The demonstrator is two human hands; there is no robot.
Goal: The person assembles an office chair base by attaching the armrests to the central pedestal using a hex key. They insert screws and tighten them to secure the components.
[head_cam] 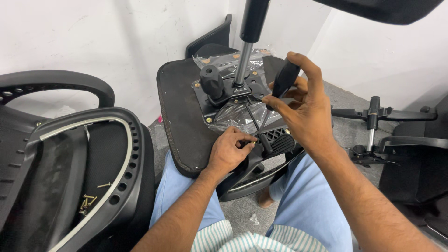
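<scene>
An upturned office chair seat rests across the person's lap, its underside facing up. The right hand is clamped around the black handle of a screwdriver, whose thin shaft slants down and to the left toward a black ribbed bracket at the near edge of the seat. The left hand is pinched together at the screwdriver's tip, fingertips touching the bracket; whether a screw sits between them cannot be told. Just beyond the hands, a metal mechanism plate with a black knob is fixed to the seat, partly over crinkled clear plastic wrap, and a gas lift column rises from it toward the top of the view. To the left lies a black chair backrest frame, with several loose brass-coloured screws gathered on it. Far right, on the grey floor, another chair mechanism lies well apart.
</scene>
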